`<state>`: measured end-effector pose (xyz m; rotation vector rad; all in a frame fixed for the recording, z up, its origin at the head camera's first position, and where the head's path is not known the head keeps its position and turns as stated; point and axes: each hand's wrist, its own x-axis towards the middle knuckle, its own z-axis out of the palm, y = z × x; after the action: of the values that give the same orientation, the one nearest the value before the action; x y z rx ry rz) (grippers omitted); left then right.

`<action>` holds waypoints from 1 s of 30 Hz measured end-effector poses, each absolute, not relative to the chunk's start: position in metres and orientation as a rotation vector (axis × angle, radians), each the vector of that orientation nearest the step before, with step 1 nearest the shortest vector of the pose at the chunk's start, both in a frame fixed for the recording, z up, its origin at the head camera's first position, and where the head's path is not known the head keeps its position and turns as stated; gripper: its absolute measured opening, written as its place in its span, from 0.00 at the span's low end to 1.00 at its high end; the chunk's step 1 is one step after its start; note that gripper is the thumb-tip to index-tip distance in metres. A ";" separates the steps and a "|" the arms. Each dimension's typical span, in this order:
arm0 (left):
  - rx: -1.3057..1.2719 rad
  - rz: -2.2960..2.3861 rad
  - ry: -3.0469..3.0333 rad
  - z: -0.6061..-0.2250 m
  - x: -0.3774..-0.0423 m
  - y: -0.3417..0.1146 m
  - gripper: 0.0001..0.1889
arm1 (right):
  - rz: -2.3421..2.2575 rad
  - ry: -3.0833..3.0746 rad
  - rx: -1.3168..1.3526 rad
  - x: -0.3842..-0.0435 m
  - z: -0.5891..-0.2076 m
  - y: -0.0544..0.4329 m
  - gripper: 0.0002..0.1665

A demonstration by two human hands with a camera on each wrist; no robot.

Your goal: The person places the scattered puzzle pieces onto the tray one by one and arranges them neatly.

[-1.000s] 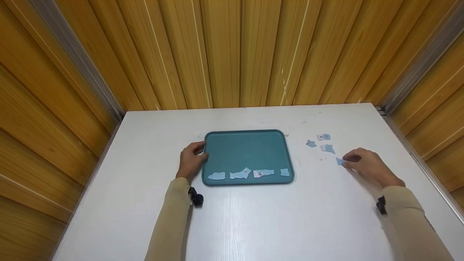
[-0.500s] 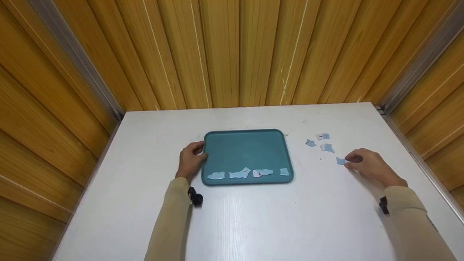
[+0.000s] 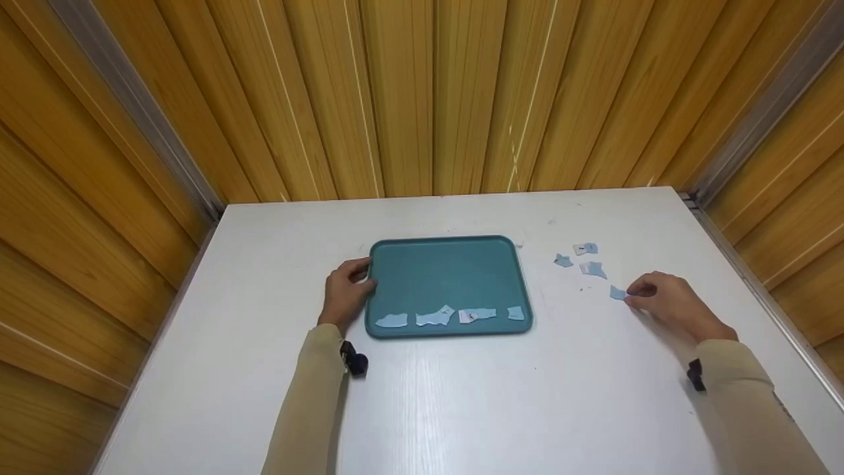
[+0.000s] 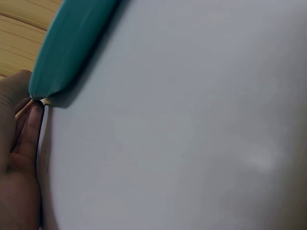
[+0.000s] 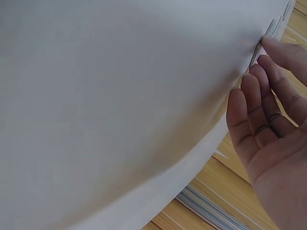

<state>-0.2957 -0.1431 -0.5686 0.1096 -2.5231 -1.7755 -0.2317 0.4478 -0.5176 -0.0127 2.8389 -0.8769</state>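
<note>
My left hand [image 3: 345, 290] holds the left edge of a teal tray [image 3: 442, 270], thumb at the rim. In the left wrist view the fingers [image 4: 31, 127] lie right at the tray's edge [image 4: 72, 48]. Along the tray's near side lie torn light-blue paper pieces: a wide one [image 3: 392, 320], a jagged one [image 3: 434, 317], one with print [image 3: 477, 315] and a small one [image 3: 515, 313]. To the right of the tray, my right hand [image 3: 672, 302] pinches a small light-blue paper piece [image 3: 617, 292] between thumb and index finger, low over the table. In the right wrist view it shows edge-on [image 5: 255, 53].
Three more paper pieces lie right of the tray: a printed one [image 3: 585, 249], a small star-like one [image 3: 563, 260] and a larger one [image 3: 593, 269]. The white table [image 3: 461, 402] ends at a wood-patterned wall [image 3: 409, 99] behind, with similar panels at both sides.
My right hand keeps its pinch on the paper piece, with only slight shifts. The left hand stays at the tray edge, and the pieces on the tray stay in place.
</note>
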 end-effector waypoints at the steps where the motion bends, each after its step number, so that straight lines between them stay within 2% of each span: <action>1: 0.111 -1.771 -2.524 -0.568 -0.296 -0.143 0.25 | -0.878 2.843 -0.016 -0.232 -0.518 0.447 0.20; 15: 0.108 -1.754 -2.530 -0.569 -0.295 -0.146 0.26 | -0.839 2.850 -0.102 -0.236 -0.514 0.446 0.16; 30: 0.113 -1.812 -2.510 -0.569 -0.295 -0.145 0.25 | -0.870 2.882 -0.074 -0.232 -0.519 0.446 0.18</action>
<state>-0.2948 -0.1446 -0.5690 0.1132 -2.5095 -1.8118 -0.2324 0.4464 -0.5195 -0.0739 2.8819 -0.8701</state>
